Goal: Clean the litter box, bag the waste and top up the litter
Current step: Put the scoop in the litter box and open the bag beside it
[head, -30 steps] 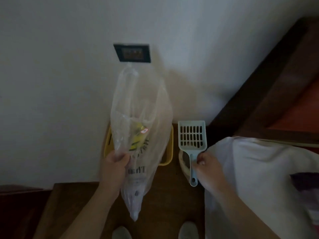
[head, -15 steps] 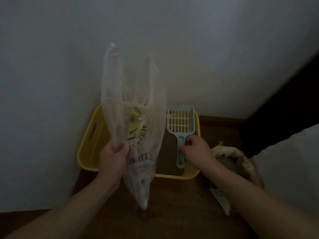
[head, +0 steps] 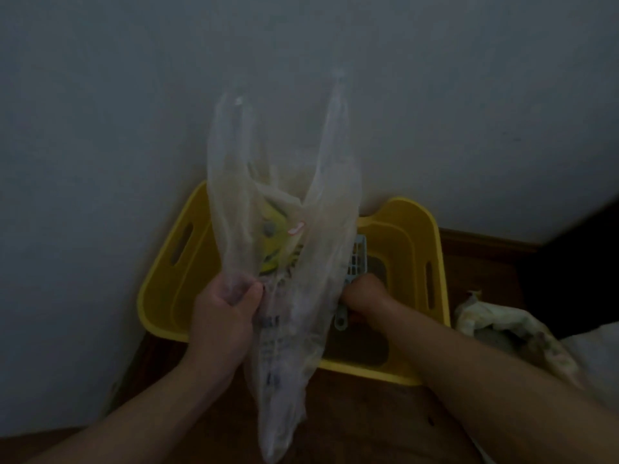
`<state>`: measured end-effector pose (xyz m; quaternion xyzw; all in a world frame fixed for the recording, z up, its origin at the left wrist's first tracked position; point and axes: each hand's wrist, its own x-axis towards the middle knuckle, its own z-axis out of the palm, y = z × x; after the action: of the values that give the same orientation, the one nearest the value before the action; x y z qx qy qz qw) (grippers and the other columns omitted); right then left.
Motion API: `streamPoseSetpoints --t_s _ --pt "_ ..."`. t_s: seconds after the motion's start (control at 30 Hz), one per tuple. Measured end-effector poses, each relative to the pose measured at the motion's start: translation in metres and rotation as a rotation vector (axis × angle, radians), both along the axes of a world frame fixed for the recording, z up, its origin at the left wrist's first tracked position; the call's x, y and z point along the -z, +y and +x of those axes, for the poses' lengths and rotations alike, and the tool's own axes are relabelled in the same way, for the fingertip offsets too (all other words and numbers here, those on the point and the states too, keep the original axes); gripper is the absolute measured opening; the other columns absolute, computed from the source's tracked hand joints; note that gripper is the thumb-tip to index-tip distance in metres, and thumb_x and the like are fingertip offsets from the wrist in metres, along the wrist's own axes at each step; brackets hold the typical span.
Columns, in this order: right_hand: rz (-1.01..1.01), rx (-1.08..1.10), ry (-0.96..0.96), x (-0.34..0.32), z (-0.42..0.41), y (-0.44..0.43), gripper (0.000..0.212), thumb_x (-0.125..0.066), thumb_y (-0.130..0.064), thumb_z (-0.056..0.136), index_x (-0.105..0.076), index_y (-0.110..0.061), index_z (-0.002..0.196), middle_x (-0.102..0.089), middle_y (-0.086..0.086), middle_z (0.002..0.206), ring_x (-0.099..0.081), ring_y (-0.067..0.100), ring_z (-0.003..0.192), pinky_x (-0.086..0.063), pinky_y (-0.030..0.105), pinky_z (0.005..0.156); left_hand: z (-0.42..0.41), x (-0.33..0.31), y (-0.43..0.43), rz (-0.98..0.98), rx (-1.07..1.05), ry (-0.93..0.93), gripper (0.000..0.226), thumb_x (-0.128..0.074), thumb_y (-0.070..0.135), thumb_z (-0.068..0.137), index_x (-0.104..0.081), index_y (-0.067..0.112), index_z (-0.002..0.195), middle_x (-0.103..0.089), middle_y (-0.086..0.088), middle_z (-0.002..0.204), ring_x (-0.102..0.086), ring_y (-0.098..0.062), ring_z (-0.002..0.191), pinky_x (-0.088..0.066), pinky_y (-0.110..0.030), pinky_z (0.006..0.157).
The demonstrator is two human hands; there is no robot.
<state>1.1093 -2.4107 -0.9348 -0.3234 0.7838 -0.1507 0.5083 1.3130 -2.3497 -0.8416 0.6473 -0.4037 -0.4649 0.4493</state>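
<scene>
Quick update from the litter corner. Dropped the scoop (head: 358,261) right down into the yellow litter box (head: 417,229) over the last second (was up by the wall (head: 134,95) at first, then hovering over the far rim half a second back). Now only seeing a bit of the pale blue slotted head and the tip of the handle, the rest tucked behind the plastic bag (head: 294,296).

Gripping that handle with the right hand (head: 365,296), fingers curled round it, knuckles low inside the box toward its right half. Still pinching a bunched fold of the bag in the left hand (head: 224,316), thumb against curled fingers. Holding it up over the left half of the box, both loops sticking upward and the bottom dangling past the near rim over the wooden floor (head: 368,426).

Can't tell about anything on the scoop, too dark and hidden by the bag anyway. Reading this as the start of the actual scooping: tool down at the litter, bag ready right beside it. Nothing bagged so far by the look of it (just some yellow print showing through the plastic). Also spotted a crumpled open sack (head: 485,318) on the floor just right of the box, probably fresh litter for topping up later.
</scene>
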Motion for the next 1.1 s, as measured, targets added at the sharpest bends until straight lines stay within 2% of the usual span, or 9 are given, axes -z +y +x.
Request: streamPoseSetpoints --t_s 0.07,0.13,0.3,0.43,0.63,0.77,0.87,0.97,1.1 --pt "0.061 0.038 -0.013 0.004 0.002 -0.002 0.022 -0.064 -0.023 0.095 -0.055 -0.012 0.112 -0.062 0.01 0.109 -0.064 0.03 0.094 -0.059 0.038 0.06 0.003 0.002 0.002 0.006 -0.004 0.023 0.014 -0.062 0.006 0.093 -0.071 0.015 0.086 -0.076 0.0 0.085 -0.072 -0.012 0.082 -0.052 -0.03 0.074" --pt "0.112 0.048 0.023 0.008 0.002 0.0 0.032 -0.062 -0.022 0.095 -0.052 -0.008 0.122 -0.061 0.014 0.116 -0.065 0.034 0.1 -0.061 0.044 0.067 0.006 0.003 0.004 0.01 -0.002 0.027 0.017 -0.062 0.006 0.093 -0.07 0.016 0.082 -0.076 -0.002 0.084 -0.071 -0.014 0.08 -0.05 -0.03 0.072" --pt "0.154 -0.02 0.1 0.007 -0.002 0.006 0.026 -0.06 -0.023 0.097 -0.051 -0.01 0.118 -0.059 0.015 0.113 -0.065 0.033 0.098 -0.061 0.046 0.079 0.007 0.0 0.008 -0.009 0.02 0.016 0.011 -0.062 0.003 0.092 -0.069 0.008 0.087 -0.076 0.003 0.08 -0.071 -0.006 0.073 -0.053 -0.02 0.063" --pt "-0.073 -0.098 0.136 -0.018 -0.007 0.013 0.01 -0.062 -0.023 0.094 -0.056 -0.016 0.092 -0.06 0.004 0.092 -0.062 0.022 0.087 -0.058 0.04 0.076 0.004 -0.008 0.01 -0.045 0.036 -0.008 0.009 -0.063 -0.002 0.091 -0.069 0.002 0.086 -0.074 0.003 0.072 -0.068 -0.004 0.068 -0.053 -0.021 0.065" --pt "-0.447 -0.05 -0.033 -0.069 -0.002 0.044 0.009 -0.065 -0.029 0.092 -0.061 -0.022 0.096 -0.068 0.001 0.096 -0.067 0.02 0.089 -0.056 0.037 0.07 0.0 -0.019 0.019 -0.088 0.06 -0.044 0.006 -0.064 0.001 0.091 -0.068 0.001 0.087 -0.071 0.002 0.072 -0.063 0.004 0.061 -0.048 -0.01 0.058" --pt "-0.574 -0.031 -0.115 -0.107 0.005 0.062 0.005 -0.06 -0.026 0.096 -0.06 -0.021 0.096 -0.069 0.003 0.094 -0.068 0.021 0.086 -0.058 0.035 0.069 0.003 -0.029 0.027 -0.114 0.074 -0.025 0.008 -0.063 0.001 0.092 -0.066 -0.005 0.088 -0.072 -0.009 0.08 -0.065 -0.006 0.069 -0.052 -0.016 0.063" --pt "-0.65 0.04 -0.202 -0.138 0.011 0.074 0.022 -0.051 -0.029 0.102 -0.063 -0.013 0.093 -0.071 0.01 0.087 -0.069 0.025 0.079 -0.06 0.039 0.067 0.006 -0.037 0.036 -0.114 0.064 -0.036 0.007 -0.065 0.002 0.091 -0.066 -0.005 0.089 -0.073 -0.018 0.086 -0.066 -0.015 0.075 -0.053 -0.024 0.067" --pt "-0.712 0.113 -0.373 -0.168 0.016 0.079 0.036 -0.04 -0.035 0.105 -0.066 -0.016 0.09 -0.071 0.0 0.076 -0.067 0.01 0.061 -0.052 0.025 0.05 0.011 -0.045 0.048 -0.116 0.082 -0.047 0.008 -0.067 0.001 0.089 -0.064 -0.005 0.085 -0.072 -0.019 0.084 -0.064 -0.017 0.073 -0.051 -0.026 0.064" --pt "-0.748 -0.02 -0.411 -0.188 0.029 0.076 0.018 -0.067 -0.032 0.091 -0.07 -0.014 0.093 -0.075 0.0 0.085 -0.073 0.019 0.079 -0.059 0.034 0.065 0.027 -0.047 0.063 -0.07 0.098 -0.012 0.013 -0.073 0.003 0.084 -0.069 -0.004 0.094 -0.076 -0.016 0.091 -0.071 -0.02 0.082 -0.058 -0.031 0.073"
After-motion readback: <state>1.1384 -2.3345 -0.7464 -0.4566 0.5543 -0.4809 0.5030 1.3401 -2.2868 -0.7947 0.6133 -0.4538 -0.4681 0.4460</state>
